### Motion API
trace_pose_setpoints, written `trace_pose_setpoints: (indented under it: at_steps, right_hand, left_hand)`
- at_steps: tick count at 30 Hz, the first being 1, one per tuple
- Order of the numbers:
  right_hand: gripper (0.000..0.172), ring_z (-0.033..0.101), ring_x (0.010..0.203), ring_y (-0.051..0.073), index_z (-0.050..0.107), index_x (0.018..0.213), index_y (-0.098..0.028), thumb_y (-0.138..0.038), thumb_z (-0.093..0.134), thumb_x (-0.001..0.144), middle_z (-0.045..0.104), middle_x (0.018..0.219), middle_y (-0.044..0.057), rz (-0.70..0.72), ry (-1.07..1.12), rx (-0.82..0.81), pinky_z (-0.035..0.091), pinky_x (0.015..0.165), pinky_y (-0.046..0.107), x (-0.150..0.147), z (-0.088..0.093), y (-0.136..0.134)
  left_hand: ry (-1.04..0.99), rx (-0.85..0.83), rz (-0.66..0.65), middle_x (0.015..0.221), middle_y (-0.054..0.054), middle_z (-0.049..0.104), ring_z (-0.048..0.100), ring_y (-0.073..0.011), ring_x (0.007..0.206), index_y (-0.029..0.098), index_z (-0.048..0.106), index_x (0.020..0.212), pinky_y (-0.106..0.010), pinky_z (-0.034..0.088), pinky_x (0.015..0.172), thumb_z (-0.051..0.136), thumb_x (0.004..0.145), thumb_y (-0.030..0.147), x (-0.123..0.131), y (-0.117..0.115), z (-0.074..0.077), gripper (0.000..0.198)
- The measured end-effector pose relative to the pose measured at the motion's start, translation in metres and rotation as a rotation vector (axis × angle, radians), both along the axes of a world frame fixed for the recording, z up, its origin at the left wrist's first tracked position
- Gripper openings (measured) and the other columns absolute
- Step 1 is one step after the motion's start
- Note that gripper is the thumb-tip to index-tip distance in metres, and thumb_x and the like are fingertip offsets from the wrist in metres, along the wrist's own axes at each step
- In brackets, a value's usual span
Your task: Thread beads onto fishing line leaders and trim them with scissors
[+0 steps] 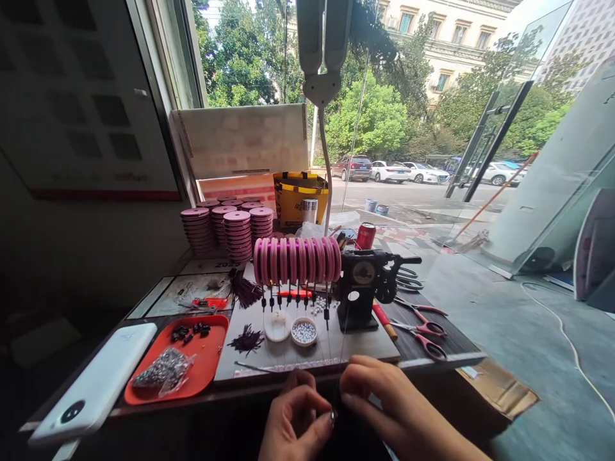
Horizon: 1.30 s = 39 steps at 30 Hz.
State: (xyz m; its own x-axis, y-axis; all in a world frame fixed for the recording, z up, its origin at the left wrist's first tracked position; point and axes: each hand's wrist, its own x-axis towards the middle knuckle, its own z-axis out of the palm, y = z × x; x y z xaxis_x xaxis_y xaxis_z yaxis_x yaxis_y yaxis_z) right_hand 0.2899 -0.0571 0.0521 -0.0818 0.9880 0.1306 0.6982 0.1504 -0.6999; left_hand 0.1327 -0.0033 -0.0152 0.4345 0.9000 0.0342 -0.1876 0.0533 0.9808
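My left hand [298,416] is below the table's front edge, thumb and forefinger pinching a tiny shiny piece [332,416]. Close beside it on the right is my right hand [379,394], its fingers drawn together near thin lines; what they grip is too small to make out. Above both hands, a row of pink spools [298,260] sits on a black hand-crank winder [360,288], with dark weighted tips hanging on lines below. A round dish of small beads [304,332] stands on the pale board [288,357], beside a white ring-shaped item [277,326].
An orange tray [211,365] with a bag of metal parts and a white device [96,384] lie on the left. Stacked pink spools [237,237], a yellow bag [293,205] and a red can [366,236] stand behind. Scissors [425,328] and pliers lie right.
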Motion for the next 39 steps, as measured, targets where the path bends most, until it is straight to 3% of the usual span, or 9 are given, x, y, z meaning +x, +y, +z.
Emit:
trace_pose_setpoints:
  at_steps: [3,6,19,31,34,37,39]
  right_hand:
    - [0.015,0.049,0.066,0.012,0.050,0.068,-0.018,-0.015,0.048,0.083,0.052,0.071,-0.001,0.005,-0.015,0.019,0.036,0.061,0.021,0.000,-0.003,0.001]
    - [0.016,0.049,0.066,0.012,0.049,0.067,-0.018,-0.016,0.047,0.083,0.052,0.071,0.000,0.024,-0.020,0.032,0.036,0.060,0.022,-0.001,-0.004,0.002]
    - [0.020,0.049,0.064,0.013,0.046,0.064,-0.018,-0.017,0.043,0.084,0.054,0.070,0.002,0.099,-0.152,0.084,0.034,0.057,0.021,-0.005,0.000,0.005]
    - [0.011,0.052,0.066,0.014,0.048,0.065,-0.018,-0.009,0.053,0.069,0.061,0.074,0.003,0.110,-0.487,0.026,0.033,0.056,0.023,-0.014,0.008,0.005]
    - [0.009,0.052,0.067,0.015,0.049,0.066,-0.018,-0.010,0.053,0.070,0.061,0.075,0.004,0.114,-0.518,0.013,0.033,0.056,0.024,-0.016,0.009,0.006]
    - [0.008,0.052,0.069,0.016,0.049,0.067,-0.018,-0.011,0.051,0.071,0.061,0.077,0.004,0.102,-0.467,0.022,0.034,0.059,0.025,-0.014,0.008,0.005]
    - [0.006,0.052,0.070,0.016,0.049,0.069,-0.018,-0.014,0.049,0.073,0.059,0.077,0.004,0.077,-0.331,0.051,0.035,0.060,0.025,-0.012,0.006,0.002]
  left_hand:
    - [-0.036,-0.054,-0.039,0.070,0.000,0.047,0.043,-0.0140,0.066,0.018,0.068,0.055,-0.021,0.033,0.054,0.068,0.055,0.015,0.001,-0.001,0.003,0.003]
    - [-0.048,-0.074,-0.042,0.071,0.001,0.046,0.044,-0.0130,0.065,0.018,0.066,0.052,-0.022,0.033,0.055,0.055,0.048,0.004,0.002,-0.002,0.007,0.019]
    - [-0.020,-0.072,0.005,0.071,-0.001,0.049,0.043,-0.0156,0.070,0.018,0.066,0.051,-0.023,0.033,0.059,0.049,0.045,0.005,0.002,-0.002,0.007,0.023]
    - [-0.043,-0.044,-0.005,0.069,0.000,0.048,0.043,-0.0131,0.064,0.017,0.067,0.050,-0.021,0.031,0.052,0.058,0.046,0.002,0.002,-0.001,0.004,0.019]
    - [-0.089,-0.066,-0.023,0.070,0.001,0.048,0.039,-0.0079,0.053,0.016,0.067,0.053,-0.020,0.027,0.046,0.074,0.052,0.015,0.004,-0.002,0.004,0.007]
    - [-0.165,-0.162,-0.098,0.063,0.005,0.045,0.030,-0.0021,0.041,0.015,0.064,0.054,-0.019,0.021,0.040,0.081,0.055,0.037,0.007,-0.001,0.003,0.028]
    - [-0.227,-0.287,-0.154,0.057,0.006,0.044,0.028,-0.0009,0.039,0.014,0.062,0.051,-0.018,0.021,0.038,0.083,0.052,0.039,0.008,-0.001,0.001,0.033]
